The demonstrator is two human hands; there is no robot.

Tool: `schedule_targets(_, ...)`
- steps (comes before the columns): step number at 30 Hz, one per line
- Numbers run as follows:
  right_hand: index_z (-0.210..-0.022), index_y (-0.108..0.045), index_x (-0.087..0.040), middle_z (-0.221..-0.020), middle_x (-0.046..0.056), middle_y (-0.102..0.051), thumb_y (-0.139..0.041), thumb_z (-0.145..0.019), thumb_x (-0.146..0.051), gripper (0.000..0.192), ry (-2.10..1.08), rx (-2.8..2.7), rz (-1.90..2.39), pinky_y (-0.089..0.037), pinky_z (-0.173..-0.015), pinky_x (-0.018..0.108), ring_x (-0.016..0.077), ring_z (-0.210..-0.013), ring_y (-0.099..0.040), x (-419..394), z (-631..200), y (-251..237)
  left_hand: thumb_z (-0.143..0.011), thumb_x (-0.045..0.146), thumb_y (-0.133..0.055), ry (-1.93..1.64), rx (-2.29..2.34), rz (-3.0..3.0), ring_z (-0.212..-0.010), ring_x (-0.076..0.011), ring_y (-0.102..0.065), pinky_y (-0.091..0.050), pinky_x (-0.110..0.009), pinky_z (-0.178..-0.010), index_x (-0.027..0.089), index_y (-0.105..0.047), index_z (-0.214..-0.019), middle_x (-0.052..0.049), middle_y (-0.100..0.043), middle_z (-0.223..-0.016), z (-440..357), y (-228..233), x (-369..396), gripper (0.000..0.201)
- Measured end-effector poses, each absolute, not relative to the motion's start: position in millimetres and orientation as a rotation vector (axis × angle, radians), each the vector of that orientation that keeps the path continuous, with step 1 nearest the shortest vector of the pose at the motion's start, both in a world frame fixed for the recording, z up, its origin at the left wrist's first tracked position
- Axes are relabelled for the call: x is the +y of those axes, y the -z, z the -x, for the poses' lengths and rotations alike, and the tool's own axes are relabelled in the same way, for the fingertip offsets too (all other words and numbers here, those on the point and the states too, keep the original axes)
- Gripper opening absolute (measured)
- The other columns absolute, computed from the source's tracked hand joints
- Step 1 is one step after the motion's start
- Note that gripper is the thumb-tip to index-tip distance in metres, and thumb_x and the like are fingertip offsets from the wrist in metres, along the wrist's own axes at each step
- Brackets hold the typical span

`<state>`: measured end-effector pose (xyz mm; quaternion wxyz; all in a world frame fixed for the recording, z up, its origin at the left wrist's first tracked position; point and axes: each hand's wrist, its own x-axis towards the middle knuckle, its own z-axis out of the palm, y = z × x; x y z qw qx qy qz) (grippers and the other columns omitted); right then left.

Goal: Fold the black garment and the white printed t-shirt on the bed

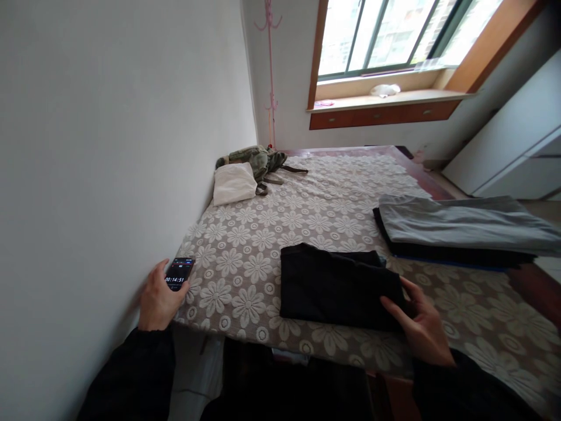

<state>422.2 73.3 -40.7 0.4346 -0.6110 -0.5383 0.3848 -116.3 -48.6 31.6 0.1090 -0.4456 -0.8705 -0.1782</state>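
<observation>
Left hand (160,299), lower left: fingers gripping phone (180,271). Right hand (424,328), lower right: fingers pinching black garment (335,287) at one end; lifting there alone could unfold it.

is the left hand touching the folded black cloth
No, the left hand has hold of the phone near the wall, while the right hand grips the right end of the folded black cloth.

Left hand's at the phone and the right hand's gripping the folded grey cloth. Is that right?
Not quite: the right hand grips the folded black cloth. The head view shows the folded grey cloth lying apart from it, atop dark cloth. The left hand is at the phone, as you say.
</observation>
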Motion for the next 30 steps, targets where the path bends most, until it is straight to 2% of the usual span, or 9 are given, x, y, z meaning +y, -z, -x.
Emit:
schedule_targets(3,-0.13,-0.061,-0.027,-0.114,0.006,-0.074,-0.073,-0.077,-0.057,0.062,-0.831,-1.448,1.597,-0.061,-0.082,0.035,0.0305,-0.1,-0.072,73,-419,37,-0.081,0.038,-0.066,0.547,-2.556,1.306,-0.122,-0.0324,-0.062,-0.05,-0.045,-0.105,0.019,-0.042,-0.148,-0.016,-0.059,-0.14,113,-33,-50,0.073)
schedule_targets(7,-0.132,-0.058,-0.027,-0.117,0.008,-0.072,-0.071,-0.077,-0.063,0.067,-0.828,-1.516,1.618,-0.061,-0.08,0.037,0.0315,-0.099,-0.072,73,-420,34,-0.084,0.037,-0.063,0.557,-2.571,1.323,-0.123,-0.0326,-0.061,-0.051,-0.046,-0.103,0.019,-0.042,-0.148,-0.016,-0.058,-0.141,111,-34,-52,0.069)
schedule_targets(10,-0.132,-0.058,-0.027,-0.117,0.009,-0.072,-0.07,-0.078,-0.062,0.065,-0.767,-1.566,1.665,-0.059,-0.087,0.042,0.0329,-0.1,-0.071,75,-424,30,-0.088,0.037,-0.059,0.58,-2.524,1.417,-0.13,-0.0316,-0.057,-0.048,-0.046,-0.108,0.019,-0.043,-0.147,-0.016,-0.057,-0.143,108,-35,-53,0.064)
schedule_targets(12,-0.129,-0.06,-0.028,-0.117,0.009,-0.073,-0.071,-0.078,-0.061,0.062,-0.771,-1.576,1.667,-0.056,-0.096,0.046,0.0339,-0.104,-0.07,77,-424,27,-0.09,0.038,-0.056,0.569,-2.457,1.473,-0.137,-0.0331,-0.051,-0.038,-0.052,-0.117,0.02,-0.049,-0.142,-0.015,-0.057,-0.144,99,-35,-52,0.055)
schedule_targets(15,-0.127,-0.06,-0.028,-0.124,0.008,-0.072,-0.079,-0.073,-0.057,0.064,-1.046,-1.431,1.547,-0.054,-0.102,0.048,0.034,-0.115,-0.067,80,-422,21,-0.094,0.041,-0.053,0.654,-2.376,1.567,-0.146,-0.0354,-0.04,-0.026,-0.06,-0.122,0.021,-0.057,-0.132,-0.013,-0.056,-0.147,70,-33,-46,0.043)
schedule_targets(20,-0.134,-0.052,-0.033,-0.13,0.006,-0.069,-0.078,-0.078,-0.048,0.064,-1.529,-0.885,1.227,-0.062,-0.088,0.043,0.0295,-0.112,-0.071,77,-420,14,-0.094,0.044,-0.057,1.093,-2.356,2.068,-0.137,-0.0281,-0.053,-0.042,-0.049,-0.117,0.024,-0.061,-0.129,-0.008,-0.061,-0.142,-14,-29,-31,0.041)
schedule_targets(24,-0.123,-0.063,-0.032,-0.115,0.004,-0.076,-0.077,-0.08,-0.044,0.047,-1.644,-0.806,1.145,-0.063,-0.075,0.035,0.0262,-0.102,-0.074,63,-419,9,-0.096,0.042,-0.056,1.32,-2.387,2.236,-0.132,-0.0265,-0.058,-0.052,-0.044,-0.106,0.026,-0.06,-0.133,-0.009,-0.061,-0.142,-72,-26,-10,0.04)
schedule_targets(27,-0.106,-0.072,-0.027,-0.104,0.004,-0.078,-0.074,-0.082,-0.051,0.034,-1.735,-0.75,1.118,-0.062,-0.08,0.037,0.0275,-0.101,-0.074,56,-415,7,-0.096,0.041,-0.057,1.272,-2.352,2.304,-0.138,-0.0277,-0.053,-0.048,-0.047,-0.111,0.028,-0.058,-0.136,-0.008,-0.054,-0.151,-98,-20,4,0.042)
schedule_targets(30,-0.098,-0.073,-0.023,-0.102,0.006,-0.079,-0.074,-0.081,-0.056,0.037,-1.803,-0.733,1.126,-0.06,-0.089,0.042,0.0305,-0.107,-0.072,56,-411,6,-0.096,0.039,-0.058,1.136,-2.273,2.365,-0.142,-0.0288,-0.047,-0.041,-0.051,-0.117,0.029,-0.057,-0.138,-0.008,-0.047,-0.157,-110,-9,12,0.043)
